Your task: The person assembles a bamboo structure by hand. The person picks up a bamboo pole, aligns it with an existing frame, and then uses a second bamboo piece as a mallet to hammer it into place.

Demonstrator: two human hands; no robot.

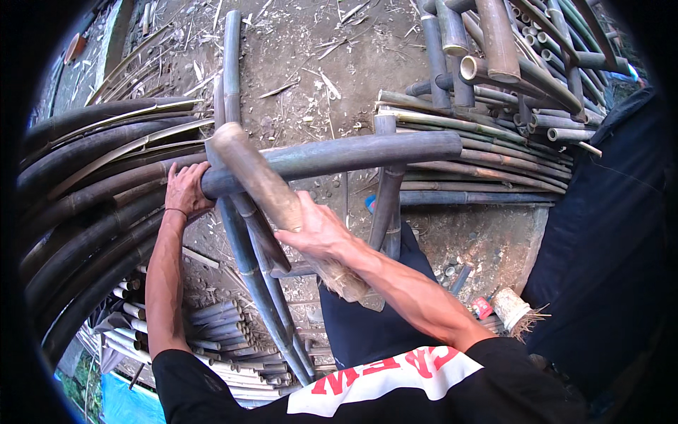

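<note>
A thick, dark bamboo pole point(367, 152) lies crosswise in front of me on a stand of crossed bamboo legs point(248, 261). My left hand point(187, 189) is closed around the pole's left end, fingers over its far side. In my right hand point(314, 227) is a short, thick, tan wooden club point(254, 169), gripped toward its near part. The club slants over the pole, its blunt far end near my left hand. Its near end, below my wrist, looks rough and frayed. Whether the club touches the pole, I cannot tell.
Long dark bamboo poles point(92, 166) are stacked at left, cut lengths point(222, 325) below them. More poles point(487, 159) and a bamboo frame point(501, 42) stand at right. A white container with fibres point(510, 309) sits lower right. Chips and strips litter the dirt ground point(304, 56).
</note>
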